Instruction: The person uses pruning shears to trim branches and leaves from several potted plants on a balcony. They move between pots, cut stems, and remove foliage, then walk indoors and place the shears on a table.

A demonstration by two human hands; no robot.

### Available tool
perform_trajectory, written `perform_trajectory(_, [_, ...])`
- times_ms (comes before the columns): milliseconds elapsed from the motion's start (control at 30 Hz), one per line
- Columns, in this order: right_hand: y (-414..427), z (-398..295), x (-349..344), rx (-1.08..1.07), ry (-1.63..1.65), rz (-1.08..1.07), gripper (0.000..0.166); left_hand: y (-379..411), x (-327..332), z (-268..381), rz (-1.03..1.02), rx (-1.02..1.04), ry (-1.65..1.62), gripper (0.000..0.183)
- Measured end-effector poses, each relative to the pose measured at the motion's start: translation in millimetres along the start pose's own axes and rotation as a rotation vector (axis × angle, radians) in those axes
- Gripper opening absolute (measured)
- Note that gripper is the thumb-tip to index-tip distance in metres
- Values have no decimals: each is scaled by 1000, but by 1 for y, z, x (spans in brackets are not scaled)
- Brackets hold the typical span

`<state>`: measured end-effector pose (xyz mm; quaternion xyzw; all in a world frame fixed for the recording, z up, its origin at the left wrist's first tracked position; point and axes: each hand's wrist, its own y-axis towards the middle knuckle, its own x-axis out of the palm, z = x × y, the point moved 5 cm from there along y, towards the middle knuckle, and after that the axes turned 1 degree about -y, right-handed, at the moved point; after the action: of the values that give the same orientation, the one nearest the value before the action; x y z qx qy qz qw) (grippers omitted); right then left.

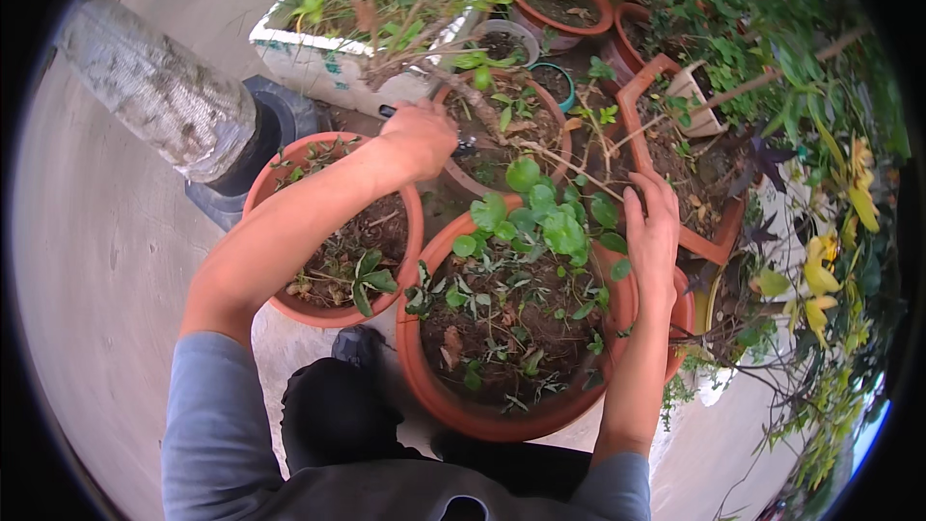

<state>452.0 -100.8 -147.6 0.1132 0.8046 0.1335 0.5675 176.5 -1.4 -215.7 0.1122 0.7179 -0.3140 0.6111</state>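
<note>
My left hand (421, 139) is closed around a black-handled tool (387, 111). One end of the handle pokes out beside the wrist and a dark part shows past the fingers; the rest is covered. It is over the rim of a round terracotta-coloured pot (557, 105). A thin woody branch (553, 154) slants across that pot towards my right hand (653, 213). The branch meets the thumb side, but whether the fingers grip it is unclear. Below the hands, a large round pot (506, 423) holds soil, small weeds and round-leaved pennywort (564, 231).
At left, another round pot (329, 315) sits under my left forearm. Farther out are a white foam planter box (311, 69) and a pillar (166, 87) on a black base. An angular-rimmed planter (705, 246) and dense foliage (788, 65) crowd the right side.
</note>
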Motion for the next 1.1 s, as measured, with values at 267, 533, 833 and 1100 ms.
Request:
perform_trajectory(267, [6, -60, 81, -189, 122, -535, 35, 11, 13, 13, 140, 100, -59, 36])
perform_trajectory(533, [-13, -77, 81, -268, 166, -586, 21, 22, 21, 19, 143, 138, 67, 36])
perform_trajectory(833, [-12, -71, 80, -103, 192, -554, 19, 34, 25, 33, 74, 241, 43, 30])
perform_trajectory(1100, [7, -66, 95, -30, 47, -452, 33, 27, 25, 16, 31, 187, -99, 23])
